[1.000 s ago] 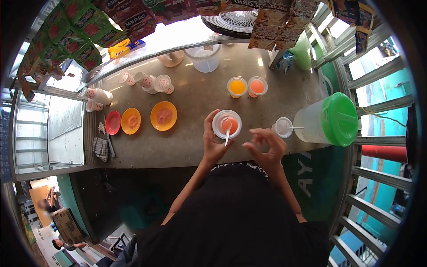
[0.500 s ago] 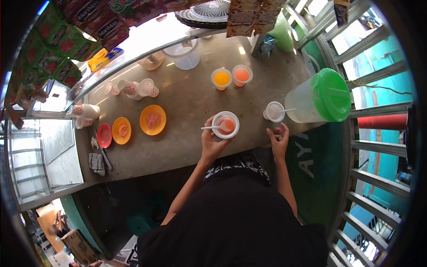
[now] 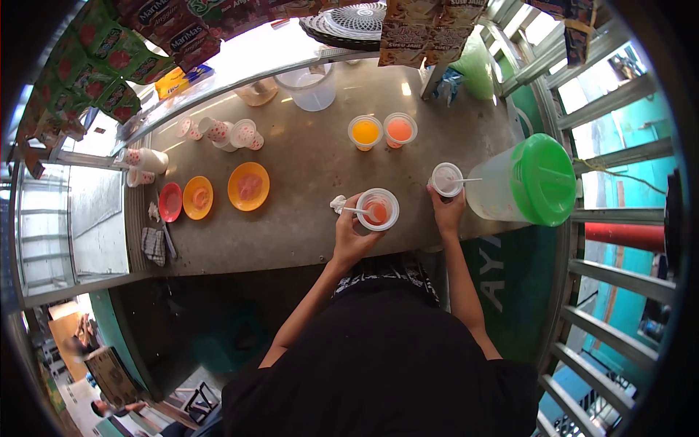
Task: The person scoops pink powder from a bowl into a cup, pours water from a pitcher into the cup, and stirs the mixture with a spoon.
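Note:
My left hand [image 3: 354, 237] is wrapped round a plastic cup [image 3: 392, 211] that holds some red-orange drink and a white spoon [image 3: 357, 210]. Over on the right, the fingers of my right hand [image 3: 446, 207] close around a second cup [image 3: 445, 175], with pale contents and a white spoon [image 3: 470, 180] sticking out toward the right. Just beyond that cup stands a large clear jar with a green lid [image 3: 545, 180]. A crumpled white tissue [image 3: 338, 204] lies beside my left fingers.
An orange drink [image 3: 365, 132] and a pink-orange drink [image 3: 399, 130] stand side by side farther back. Orange plates [image 3: 249, 207] and a red dish [image 3: 170, 211] sit at left, near spotted cups [image 3: 244, 133]. A clear bucket [image 3: 314, 95] is at the back. Sachets [image 3: 109, 65] hang overhead.
My right hand has moved up to the cup by the jar and closed around it. My left hand, still holding its cup, has shifted slightly right, and the tissue now shows.

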